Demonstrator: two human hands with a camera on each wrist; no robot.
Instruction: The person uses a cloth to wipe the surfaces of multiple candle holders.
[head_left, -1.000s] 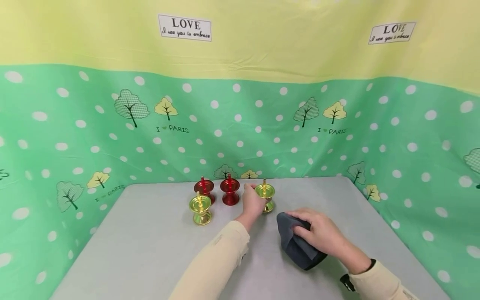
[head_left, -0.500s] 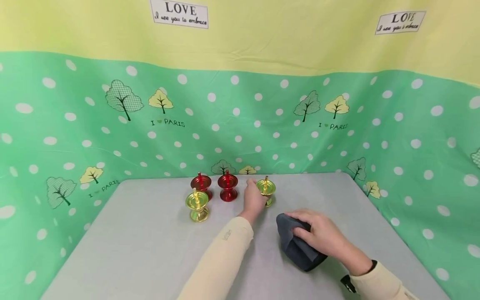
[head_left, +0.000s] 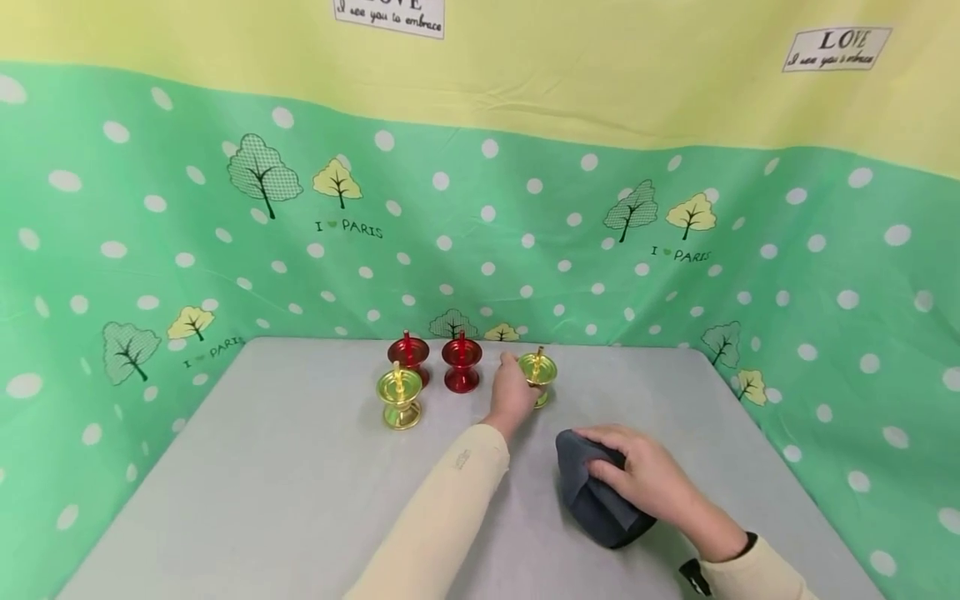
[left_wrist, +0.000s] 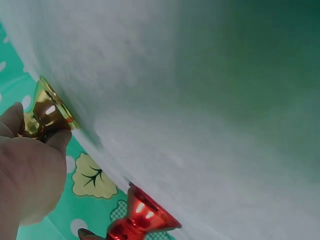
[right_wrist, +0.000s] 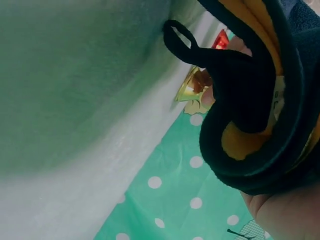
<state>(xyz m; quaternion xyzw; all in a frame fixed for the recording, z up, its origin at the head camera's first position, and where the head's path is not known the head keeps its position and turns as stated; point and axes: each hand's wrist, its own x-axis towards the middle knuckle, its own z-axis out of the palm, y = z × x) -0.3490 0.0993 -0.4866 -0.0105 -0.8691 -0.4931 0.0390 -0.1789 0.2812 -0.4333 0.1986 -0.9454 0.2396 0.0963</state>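
Two gold and two red candle holders, each a shallow dish with a short upright peg on a flared foot, stand on the grey table. My left hand grips the right-hand gold candle holder around its waist. In the left wrist view, the thumb and fingers are on that gold candle holder, close above its wide foot. My right hand holds a folded dark grey cloth nearer the front. A loop, a pale tag and orange inner layers show on the cloth in the right wrist view.
The other gold candle holder stands at left, in front of one red candle holder. A second red candle holder is just left of my left hand. A green and yellow patterned curtain surrounds the table at the back and sides.
The head view has tilted a little. My left hand and its gold candle holder have shifted very slightly right, away from the red one. The right hand keeps its hold on the cloth.
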